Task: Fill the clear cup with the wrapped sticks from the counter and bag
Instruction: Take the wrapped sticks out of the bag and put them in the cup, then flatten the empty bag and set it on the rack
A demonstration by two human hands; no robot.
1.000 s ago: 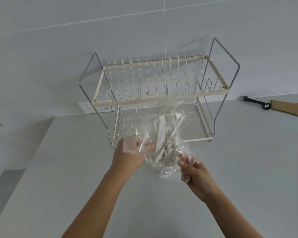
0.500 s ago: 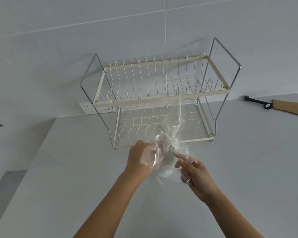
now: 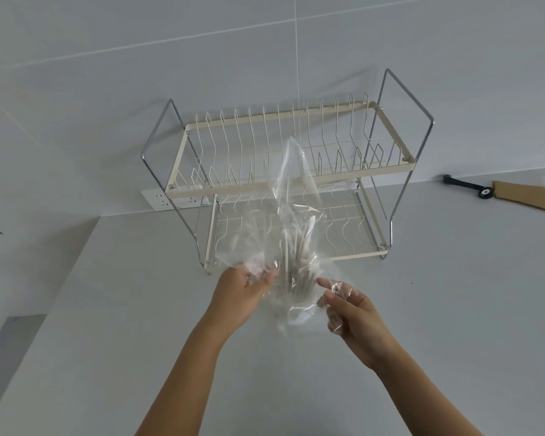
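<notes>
Two hands are raised over the grey tabletop (image 3: pixel 453 309), and a clear bag (image 3: pixel 291 196) is gripped between them: the left hand (image 3: pixel 243 294) clutches its left side, the right hand (image 3: pixel 354 313) pinches its right edge. Wrapped sticks (image 3: pixel 296 256) are bunched upright inside, before a two-tier dish rack (image 3: pixel 387 130) at the tabletop's back edge. No writing can be read.

One bag (image 3: pixel 291 196), one rack (image 3: pixel 296 171), two hands.

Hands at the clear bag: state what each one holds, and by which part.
Left hand grips the crinkled clear plastic bag of white wrapped sticks by its lower left edge. Right hand pinches its lower right film.
</notes>
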